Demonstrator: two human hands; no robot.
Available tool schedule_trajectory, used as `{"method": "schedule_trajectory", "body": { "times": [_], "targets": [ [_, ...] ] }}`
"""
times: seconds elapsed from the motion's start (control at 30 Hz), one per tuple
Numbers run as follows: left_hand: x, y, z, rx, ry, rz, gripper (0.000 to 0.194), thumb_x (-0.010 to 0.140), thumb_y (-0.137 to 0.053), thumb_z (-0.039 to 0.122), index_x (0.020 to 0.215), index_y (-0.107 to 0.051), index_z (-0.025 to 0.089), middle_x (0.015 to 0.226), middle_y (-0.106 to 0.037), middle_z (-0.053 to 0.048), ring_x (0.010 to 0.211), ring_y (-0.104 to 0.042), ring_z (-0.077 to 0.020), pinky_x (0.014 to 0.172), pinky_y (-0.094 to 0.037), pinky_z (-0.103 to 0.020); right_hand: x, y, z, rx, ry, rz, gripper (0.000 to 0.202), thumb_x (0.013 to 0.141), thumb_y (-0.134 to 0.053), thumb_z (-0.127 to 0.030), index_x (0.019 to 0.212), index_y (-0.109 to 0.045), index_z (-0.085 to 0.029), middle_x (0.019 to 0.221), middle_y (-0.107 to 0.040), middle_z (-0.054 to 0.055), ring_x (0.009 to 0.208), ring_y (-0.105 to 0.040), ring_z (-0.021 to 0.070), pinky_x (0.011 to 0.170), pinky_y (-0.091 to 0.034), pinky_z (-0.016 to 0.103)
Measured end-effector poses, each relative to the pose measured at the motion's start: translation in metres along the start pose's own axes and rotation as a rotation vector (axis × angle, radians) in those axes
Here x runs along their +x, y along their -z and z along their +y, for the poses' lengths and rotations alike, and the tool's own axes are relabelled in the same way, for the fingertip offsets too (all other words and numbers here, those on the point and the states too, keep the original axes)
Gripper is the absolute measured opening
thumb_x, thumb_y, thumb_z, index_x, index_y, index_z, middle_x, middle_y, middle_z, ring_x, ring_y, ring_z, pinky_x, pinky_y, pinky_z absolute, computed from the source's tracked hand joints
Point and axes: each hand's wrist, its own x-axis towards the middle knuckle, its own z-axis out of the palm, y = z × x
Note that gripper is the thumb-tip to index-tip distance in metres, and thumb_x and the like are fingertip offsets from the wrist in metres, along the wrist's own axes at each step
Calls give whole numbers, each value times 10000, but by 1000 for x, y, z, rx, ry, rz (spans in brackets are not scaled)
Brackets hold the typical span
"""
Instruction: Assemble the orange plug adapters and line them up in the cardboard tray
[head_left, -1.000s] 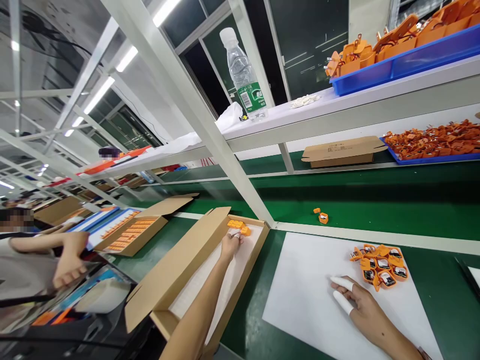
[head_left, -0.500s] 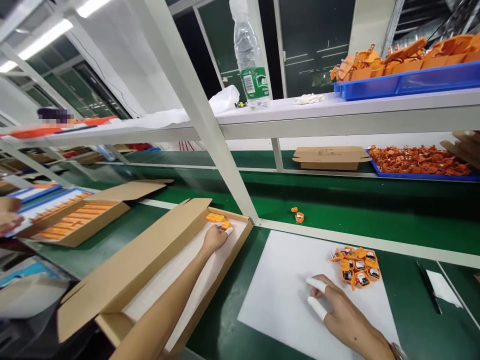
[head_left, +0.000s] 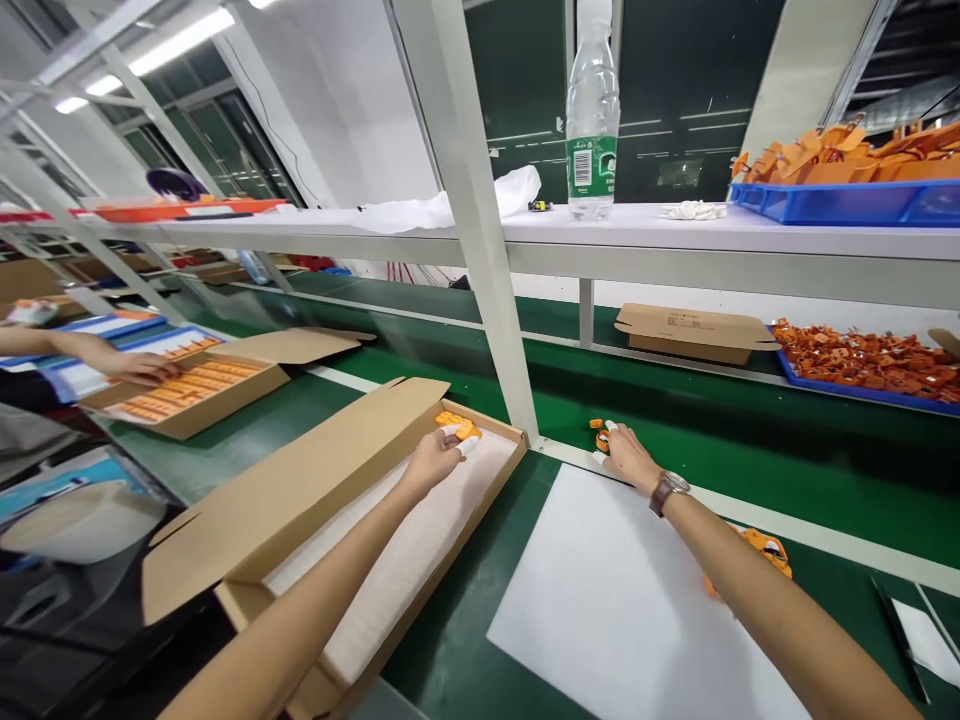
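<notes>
My left hand, with white fingertip covers, is inside the long cardboard box. Its fingers close on an orange plastic piece at the box's far end, beside another orange piece. My right hand stretches over to the green belt, its thumb and forefinger apart on either side of a small orange plastic part; contact is unclear. A smaller orange bit lies just behind that part. Under my right forearm, a partly hidden cluster of orange parts rests at the white sheet's edge.
A slanted white post stands behind the box. The shelf carries a plastic bottle and a blue tray. At left, another person's hand is over a second filled box. A dark pen-like object lies at right.
My right hand has moved from above the white sheet forward to the orange part on the belt. My left hand stays at the box's far end. The view has shifted left.
</notes>
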Motion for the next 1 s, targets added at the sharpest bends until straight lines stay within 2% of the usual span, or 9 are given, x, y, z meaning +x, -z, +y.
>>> {"method": "schedule_trajectory", "body": {
  "times": [0.17, 0.23, 0.33, 0.43, 0.6, 0.73, 0.83, 0.9, 1.0],
  "targets": [
    [-70, 16, 38, -142, -63, -178, 454, 639, -880, 341, 1024, -706, 177, 1067, -771, -103, 1034, -720, -316, 840, -648, -401, 30, -14, -3, -78, -24, -31, 294, 985, -611, -338, 1221, -607, -163, 1214, -635, 87, 1042, -644, 233, 900, -545, 442],
    [-106, 16, 48, -189, -124, -234, 439, 621, -898, 368, 988, -727, 199, 1070, -773, -95, 1014, -728, -312, 924, -621, -409, 26, -9, -5, -92, 13, -58, 286, 987, -600, -337, 1207, -606, -155, 1166, -649, 86, 996, -649, 221, 868, -544, 412],
    [-149, 6, 52, -225, -130, -307, 485, 709, -842, 416, 1123, -708, 201, 1169, -749, -90, 1064, -720, -304, 1023, -566, -437, -1, 3, -2, -119, 82, -130, 189, 936, -618, -242, 1094, -635, -139, 1051, -678, 102, 933, -643, 226, 792, -499, 326],
    [-173, -13, 46, -254, -81, -408, 565, 775, -787, 433, 1264, -655, 185, 1261, -712, -99, 1143, -690, -310, 1072, -521, -486, -46, 16, 6, -165, 117, -196, 135, 829, -623, -111, 957, -646, -146, 945, -688, 104, 873, -636, 251, 703, -442, 290],
    [-182, -67, 26, -363, -72, -568, 544, 734, -827, 370, 1219, -690, 166, 1218, -730, -122, 1133, -690, -334, 1053, -528, -512, -118, 30, 15, -246, 128, -198, 277, 727, -531, 30, 908, -640, -149, 946, -678, 117, 954, -614, 291, 753, -452, 325],
    [-188, -109, 14, -358, -153, -624, 524, 753, -800, 311, 1238, -671, 159, 1152, -730, -121, 952, -723, -269, 927, -595, -446, -160, 36, 9, -271, 148, -120, 399, 760, -473, 73, 1060, -659, -113, 1283, -611, 187, 1246, -512, 337, 1021, -420, 460],
    [-199, -129, 9, -307, -318, -569, 447, 820, -722, 254, 1256, -649, 185, 1093, -712, -91, 860, -687, -204, 815, -601, -358, -191, 30, 3, -66, 159, 6, 412, 924, -540, -122, 1334, -557, -156, 1474, -488, 174, 1353, -446, 332, 1136, -349, 538],
    [-208, -138, 6, -244, -425, -498, 396, 845, -680, 213, 1239, -640, 210, 1095, -688, -77, 846, -663, -184, 768, -585, -323, -207, 18, 2, 253, 76, 4, 512, 938, -629, -342, 1411, -493, -201, 1375, -583, 158, 1220, -581, 305, 1064, -459, 526],
    [-221, -151, 4, -187, -503, -430, 354, 843, -655, 160, 1190, -613, 225, 1096, -654, -68, 877, -659, -182, 762, -579, -313, -217, -5, 3, 799, -81, -103, 567, 847, -728, -501, 1303, -578, -198, 1180, -702, 134, 1029, -696, 271, 958, -557, 483]
  ]
}}
